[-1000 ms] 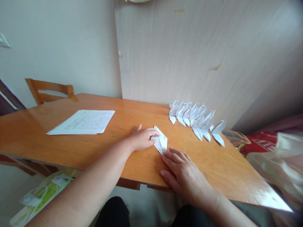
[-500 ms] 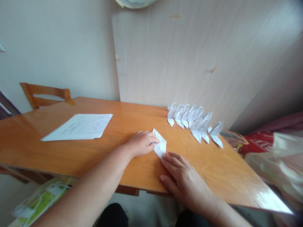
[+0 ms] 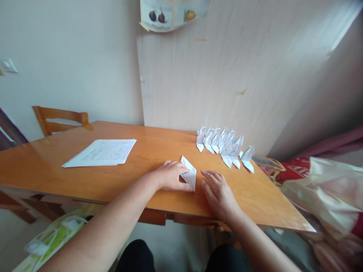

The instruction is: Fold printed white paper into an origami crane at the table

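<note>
A small folded paper with writing on it lies on the wooden table near its front edge. My left hand rests on the paper's left side, fingers apart, with the thumb on its lower tip and the fingertips higher up. Just right of the paper, my right hand hovers or rests over the table, fingers spread and nothing in it. Several folded paper pieces stand in rows at the back right, with a separate one at their right end.
A stack of printed sheets lies on the left of the table. A wooden chair is behind at left. Bags sit beyond the right edge, and a green patterned item is at lower left.
My right hand has come off the folded paper to its right. My left thumb has moved down to the paper's lower tip, and the paper is turned slightly. The camera view has shifted.
</note>
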{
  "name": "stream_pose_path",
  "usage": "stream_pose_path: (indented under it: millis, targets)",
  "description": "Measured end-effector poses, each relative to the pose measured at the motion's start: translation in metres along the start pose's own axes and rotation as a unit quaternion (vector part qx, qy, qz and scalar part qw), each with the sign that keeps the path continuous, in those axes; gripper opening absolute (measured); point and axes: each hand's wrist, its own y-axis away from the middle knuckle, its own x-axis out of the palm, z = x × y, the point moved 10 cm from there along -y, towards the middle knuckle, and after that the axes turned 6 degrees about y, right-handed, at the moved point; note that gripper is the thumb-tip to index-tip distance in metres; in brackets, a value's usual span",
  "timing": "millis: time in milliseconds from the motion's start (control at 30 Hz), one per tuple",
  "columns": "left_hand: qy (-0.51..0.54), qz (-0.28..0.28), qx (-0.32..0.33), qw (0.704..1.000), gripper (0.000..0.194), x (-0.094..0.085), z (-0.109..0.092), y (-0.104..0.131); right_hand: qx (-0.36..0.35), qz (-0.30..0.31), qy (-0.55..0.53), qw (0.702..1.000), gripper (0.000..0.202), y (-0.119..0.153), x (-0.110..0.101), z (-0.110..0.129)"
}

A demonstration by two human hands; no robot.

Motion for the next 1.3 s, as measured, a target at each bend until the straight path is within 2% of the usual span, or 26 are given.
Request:
stream_pose_path:
  millis: [100, 200, 233, 400, 433, 467, 533, 600, 700, 767, 867, 967, 1067, 1133, 1200, 1300]
  targets:
    - [0.005, 0.017, 0.031, 0.999, 0.071, 0.006, -0.024, 0.016, 0.03, -0.019, -0.013, 0.999, 0.039, -0.001, -0.001, -0.01]
    - [-0.007, -0.011, 0.052, 0.999, 0.081, 0.013, -0.047, 0.036, 0.06, -0.03, -0.038, 0.997, 0.043, -0.002, -0.001, -0.019]
    - [-0.017, -0.029, 0.05, 0.998, 0.077, 0.015, -0.053, 0.043, 0.068, -0.031, -0.048, 0.996, 0.044, -0.002, -0.001, -0.022]
    - [-0.041, -0.1, 0.042, 0.993, 0.026, 0.02, -0.076, 0.066, 0.115, -0.043, -0.114, 0.986, 0.049, -0.002, -0.001, -0.035]
    - [-0.029, -0.11, 0.039, 0.993, 0.019, 0.018, -0.077, 0.068, 0.123, -0.045, -0.127, 0.983, 0.05, -0.002, -0.001, -0.036]
    - [-0.009, -0.122, 0.034, 0.992, 0.02, 0.014, -0.077, 0.069, 0.128, -0.045, -0.139, 0.981, 0.05, -0.002, -0.001, -0.037]
    - [0.068, -0.16, 0.017, 0.985, 0.03, 0.001, -0.072, 0.071, 0.137, -0.049, -0.172, 0.974, 0.051, -0.002, 0.0, -0.038]
    - [0.203, -0.207, -0.004, 0.957, 0.035, -0.014, -0.061, 0.072, 0.15, -0.056, -0.224, 0.961, 0.051, -0.001, 0.0, -0.039]
    - [0.423, -0.265, -0.024, 0.866, 0.039, -0.027, -0.04, 0.072, 0.177, -0.05, -0.318, 0.93, 0.052, 0.003, 0.002, -0.04]
    - [0.505, -0.296, -0.031, 0.81, 0.039, -0.031, -0.027, 0.071, 0.189, -0.026, -0.373, 0.908, 0.054, 0.005, 0.004, -0.034]
    - [0.559, -0.29, -0.045, 0.775, 0.039, -0.024, -0.012, 0.062, 0.19, 0.019, -0.409, 0.892, 0.055, 0.005, 0.006, -0.019]
    - [0.569, -0.258, -0.07, 0.778, 0.038, -0.01, 0.002, 0.05, 0.2, 0.055, -0.38, 0.901, 0.057, 0.006, 0.014, -0.009]
    - [0.527, -0.242, -0.116, 0.806, 0.035, 0.001, 0.017, 0.041, 0.198, 0.057, -0.358, 0.911, 0.056, 0.005, 0.023, -0.009]
    - [0.495, -0.243, -0.14, 0.822, 0.033, 0.002, 0.025, 0.037, 0.194, 0.049, -0.317, 0.927, 0.051, 0.005, 0.027, -0.013]
    - [0.478, -0.252, -0.157, 0.827, 0.035, 0.001, 0.033, 0.035, 0.188, 0.047, -0.26, 0.946, 0.047, 0.005, 0.028, -0.016]
    - [0.454, -0.255, -0.171, 0.836, 0.048, 0.001, 0.04, 0.03, 0.184, 0.054, -0.17, 0.966, 0.047, 0.004, 0.027, -0.017]
